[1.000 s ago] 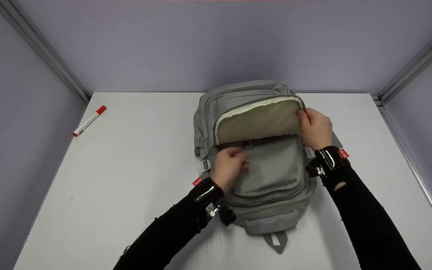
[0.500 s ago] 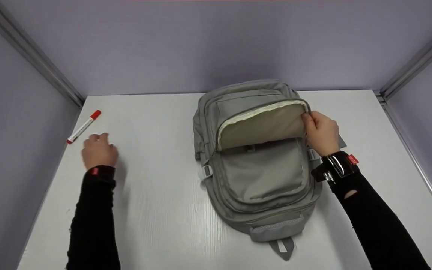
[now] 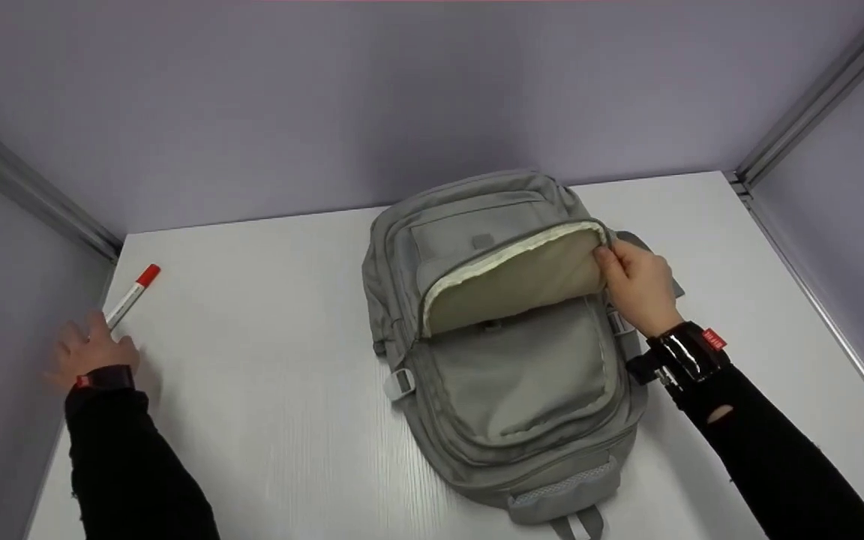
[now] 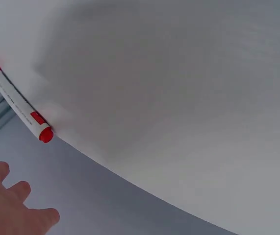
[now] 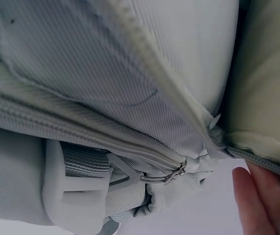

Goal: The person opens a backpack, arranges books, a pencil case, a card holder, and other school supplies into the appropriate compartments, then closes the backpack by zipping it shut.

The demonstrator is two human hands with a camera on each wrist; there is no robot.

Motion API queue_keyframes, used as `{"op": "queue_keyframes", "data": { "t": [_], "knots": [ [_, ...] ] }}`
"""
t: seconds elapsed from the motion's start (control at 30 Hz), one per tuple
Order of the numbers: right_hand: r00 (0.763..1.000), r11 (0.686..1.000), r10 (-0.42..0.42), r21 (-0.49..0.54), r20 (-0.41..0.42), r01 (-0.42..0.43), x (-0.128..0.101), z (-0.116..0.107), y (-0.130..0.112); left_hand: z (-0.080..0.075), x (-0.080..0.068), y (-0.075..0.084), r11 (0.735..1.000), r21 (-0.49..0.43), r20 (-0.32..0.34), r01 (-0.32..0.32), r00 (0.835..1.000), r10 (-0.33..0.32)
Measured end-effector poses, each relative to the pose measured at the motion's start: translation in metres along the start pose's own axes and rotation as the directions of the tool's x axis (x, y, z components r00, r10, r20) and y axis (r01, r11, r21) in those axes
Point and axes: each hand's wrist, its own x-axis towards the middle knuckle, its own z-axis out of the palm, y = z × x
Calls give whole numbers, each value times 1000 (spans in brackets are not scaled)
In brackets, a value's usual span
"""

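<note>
A grey backpack (image 3: 507, 375) lies flat on the white table (image 3: 274, 375), its front pocket unzipped and showing cream lining (image 3: 522, 281). My right hand (image 3: 633, 283) grips the pocket's upper flap at its right corner and holds it lifted. In the right wrist view its fingertips (image 5: 260, 200) lie under the zipper edge, near a zipper pull (image 5: 176, 174) and a grey strap buckle (image 5: 76, 193). My left hand (image 3: 91, 346) is at the table's far left, fingers relaxed, just short of a white marker with a red cap (image 3: 130, 296). The marker (image 4: 17, 100) lies free against the wall edge.
Lilac walls with metal corner rails (image 3: 34, 199) close in the table on three sides. The right wall's rail (image 3: 814, 292) runs beside the backpack. Bare tabletop lies between the marker and the backpack.
My left hand has left the backpack's front pocket and swung across the table to the marker at the left wall. The right hand has kept its hold on the flap.
</note>
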Motion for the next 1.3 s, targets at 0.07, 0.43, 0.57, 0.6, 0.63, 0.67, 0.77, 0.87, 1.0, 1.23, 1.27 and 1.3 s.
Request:
{"op": "queue_keyframes", "data": {
  "t": [0.07, 0.43, 0.57, 0.6, 0.63, 0.67, 0.77, 0.87, 1.0, 1.23, 1.27, 1.3],
  "knots": [
    [1000, 1000, -3, 3, 4, 3, -4, -3, 0, 3, 1, -6, 1000, -5, 13, -15, 1000, 15],
    [999, 1000, -6, 15, 32, 5, -10, -5, -1, 23, -8, -12, 994, 100, -127, 43, 991, -30],
    [998, 1000, 4, 27, 61, -6, -13, -6, -3, 21, -13, -14, 993, 83, -166, 87, 984, -72],
    [998, 1000, 4, 30, 67, -6, -14, -7, -3, 20, -14, -15, 991, 91, -165, 102, 983, -86],
    [997, 999, 3, 34, 73, -6, -14, -7, -4, 19, -16, -15, 987, 105, -161, 117, 982, -99],
    [997, 999, 4, 37, 79, -7, -15, -7, -5, 19, -18, -17, 984, 123, -159, 127, 981, -107],
    [996, 999, 2, 50, 93, -7, -17, -8, -6, 17, -22, -19, 975, 169, -145, 144, 982, -120],
    [995, 998, -11, 57, 102, 5, -16, -7, -6, 15, -25, -24, 969, 212, -144, 129, 985, -99],
    [994, 998, -35, 56, 100, 30, -12, -3, -6, 11, -26, -28, 958, 259, -128, 125, 987, -94],
    [994, 997, -58, 51, 88, 54, 0, 7, -6, -8, -32, -18, 986, 167, -193, 19, 981, 14],
    [994, 997, -58, 51, 87, 54, 2, 9, -6, -11, -35, -12, 991, 128, -217, -29, 975, 56],
    [995, 997, -58, 49, 86, 54, 4, 10, -5, -13, -40, -3, 993, 85, -250, -82, 963, 101]
  ]
}}
